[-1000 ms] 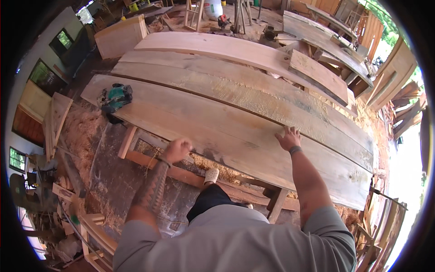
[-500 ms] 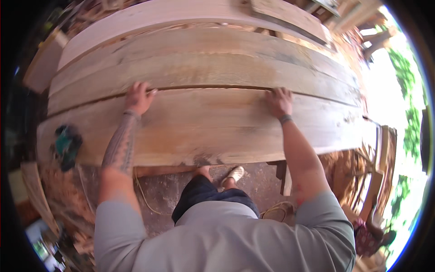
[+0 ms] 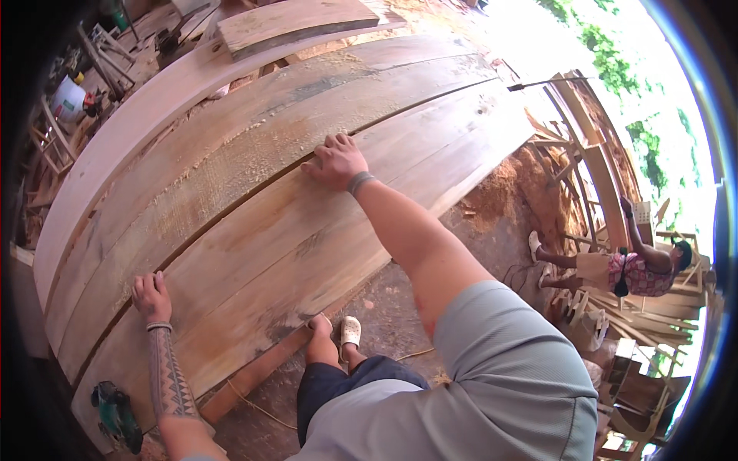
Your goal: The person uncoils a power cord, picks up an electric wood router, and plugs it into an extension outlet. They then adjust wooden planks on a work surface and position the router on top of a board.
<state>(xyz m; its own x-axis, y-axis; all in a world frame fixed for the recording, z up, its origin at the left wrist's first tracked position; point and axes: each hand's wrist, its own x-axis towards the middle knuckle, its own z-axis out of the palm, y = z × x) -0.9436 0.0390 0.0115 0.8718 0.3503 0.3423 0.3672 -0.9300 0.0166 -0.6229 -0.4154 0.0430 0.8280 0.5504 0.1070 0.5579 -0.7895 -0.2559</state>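
Note:
A wide wooden panel, made of boards side by side, lies nearest to me. Along its far edge, a narrow dark gap separates it from a second wooden panel strewn with shavings. My left hand is closed over that edge towards the left, fingertips curled into the gap. Farther along the same edge, my right hand grips with bent fingers, its thumb side resting on the wood. A teal and black power tool sits at the near panel's left end, close to my left forearm.
A pale plank lies beyond the panels, with a shorter thick board across it. At right, another person stands beside upright timber. Sawdust is heaped on the floor; a cord runs near my feet.
My view has swung to the right, bringing the other person and stacked timber further into sight. Both hands remain on the near panel's far edge.

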